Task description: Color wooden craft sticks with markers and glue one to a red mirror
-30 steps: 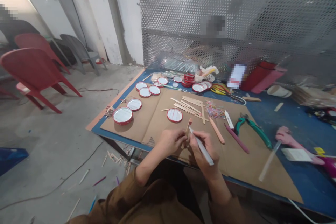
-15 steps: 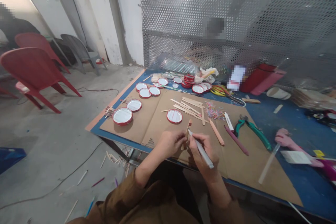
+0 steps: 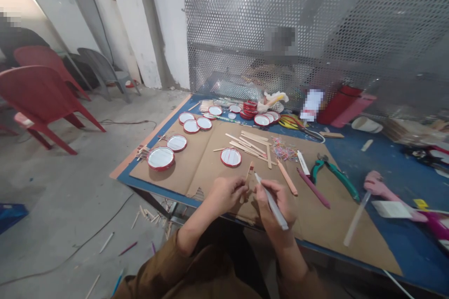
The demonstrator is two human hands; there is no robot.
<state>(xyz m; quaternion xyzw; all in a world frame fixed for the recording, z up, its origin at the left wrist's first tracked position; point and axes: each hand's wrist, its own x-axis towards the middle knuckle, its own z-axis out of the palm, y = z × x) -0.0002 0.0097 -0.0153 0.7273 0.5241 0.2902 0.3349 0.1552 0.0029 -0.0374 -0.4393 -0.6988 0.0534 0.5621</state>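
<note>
Near the front edge of the brown cardboard (image 3: 206,163), my left hand (image 3: 229,192) pinches a small wooden stick (image 3: 248,175) that has a red mark near its upper end. My right hand (image 3: 277,201) grips a white pen (image 3: 275,208), its tip pointing up and left, a little to the right of the stick. A round red-rimmed disc (image 3: 230,157) lies just beyond my hands. Loose wooden sticks (image 3: 250,145) are scattered behind it, beside a pile of colourful rubber bands (image 3: 285,150).
Green-handled pliers (image 3: 336,175), an orange stick (image 3: 286,177), a purple stick (image 3: 313,188) and a pink glue gun (image 3: 393,196) lie to the right. More red-rimmed discs (image 3: 160,158) sit at the left. A perforated metal panel (image 3: 238,18) stands behind the table.
The pen tip has moved slightly away from the stick, to the right. The stick looks turned more edge-on. The whole view has shifted a little.
</note>
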